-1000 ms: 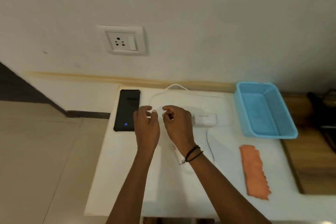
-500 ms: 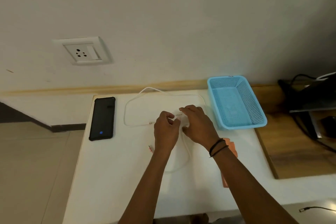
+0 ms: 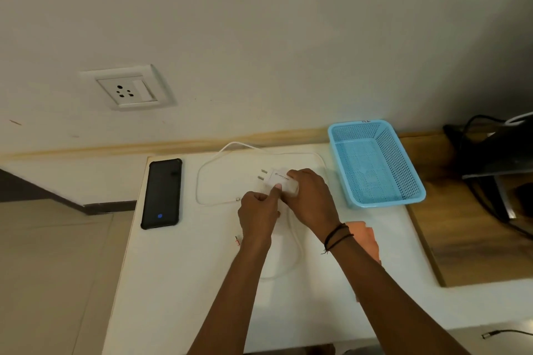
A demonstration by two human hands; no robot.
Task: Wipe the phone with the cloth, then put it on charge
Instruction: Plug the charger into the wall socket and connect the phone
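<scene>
A black phone (image 3: 162,193) lies flat at the left edge of the white table (image 3: 178,282). My right hand (image 3: 310,199) grips a white charger adapter (image 3: 278,180) lying on the table, its two pins pointing left. My left hand (image 3: 258,215) is closed beside it, thumb pressed against the adapter's near side. A white cable (image 3: 207,173) loops across the table, one plug end (image 3: 237,199) lying free left of my left hand. The orange cloth (image 3: 364,236) lies right of my right forearm, partly hidden by it.
A white wall socket (image 3: 127,89) sits above and left of the table. A light blue mesh basket (image 3: 375,164) stands at the table's right back corner. A wooden surface (image 3: 461,239) with dark cables lies further right. A small red-tipped connector (image 3: 237,240) rests by my left wrist.
The view has swung. The adapter has been turned so its pins point left and is now visible under my right hand, with my left thumb against it.
</scene>
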